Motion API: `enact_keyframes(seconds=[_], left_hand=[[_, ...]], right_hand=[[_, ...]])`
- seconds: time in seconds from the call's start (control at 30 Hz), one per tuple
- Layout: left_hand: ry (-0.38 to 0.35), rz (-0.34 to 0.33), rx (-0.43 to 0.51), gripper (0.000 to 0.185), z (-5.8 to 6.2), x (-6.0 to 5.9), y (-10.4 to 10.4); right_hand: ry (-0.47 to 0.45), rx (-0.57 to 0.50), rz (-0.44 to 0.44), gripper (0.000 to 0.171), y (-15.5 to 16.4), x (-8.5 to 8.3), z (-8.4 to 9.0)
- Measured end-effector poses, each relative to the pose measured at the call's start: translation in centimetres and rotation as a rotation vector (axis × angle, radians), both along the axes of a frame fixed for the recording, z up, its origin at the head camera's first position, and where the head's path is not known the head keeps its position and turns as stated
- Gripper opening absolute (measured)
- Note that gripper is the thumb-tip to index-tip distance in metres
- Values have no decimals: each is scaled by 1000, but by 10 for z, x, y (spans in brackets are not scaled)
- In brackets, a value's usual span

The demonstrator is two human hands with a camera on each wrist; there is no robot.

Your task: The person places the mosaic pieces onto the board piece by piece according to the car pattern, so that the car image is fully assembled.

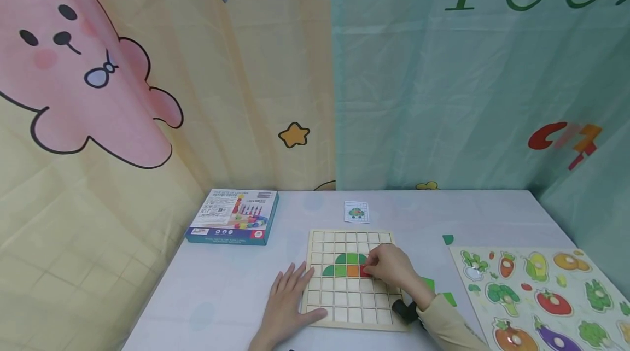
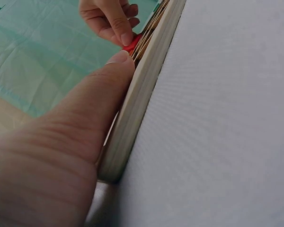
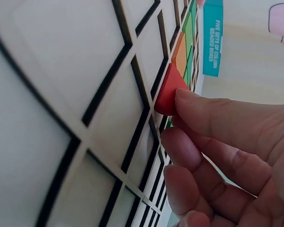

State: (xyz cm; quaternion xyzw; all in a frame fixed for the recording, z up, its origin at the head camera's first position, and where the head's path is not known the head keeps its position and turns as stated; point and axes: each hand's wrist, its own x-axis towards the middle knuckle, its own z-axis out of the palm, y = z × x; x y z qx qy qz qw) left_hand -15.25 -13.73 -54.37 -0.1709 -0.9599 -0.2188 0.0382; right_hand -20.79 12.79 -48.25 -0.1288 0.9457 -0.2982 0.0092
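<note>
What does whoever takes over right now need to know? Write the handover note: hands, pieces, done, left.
Right hand: pinches the red piece, its edge tilted into a grid cell, not yet flat.
Left hand: open, flat on the table, thumb pressed against the left edge of the wooden grid board.
Placed: green pieces and an orange piece forming a dome shape mid-board; the red one goes just right of the orange.
Reference: pattern card lies behind the board.
Left: seat the red piece; most cells are bare. Loose green pieces lie right of the board.
</note>
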Motion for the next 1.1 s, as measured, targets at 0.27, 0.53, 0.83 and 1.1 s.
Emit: enact_keyframes(seconds=[0.27,0.53,0.83,1.1], left_hand=[[-17,5,-10,94,1,-1,0],[-10,5,-13,94,1,0,1],[-26,7,-19,94,3,-1,1],[-30,3,-36,96,1,-2,0]], right_hand=[[32,37,1,22,0,2,0],[24,54,-7,24,0,3,0],[22,74,-14,27,3,3,0],[-53,-18,127,12,22,4,2]])
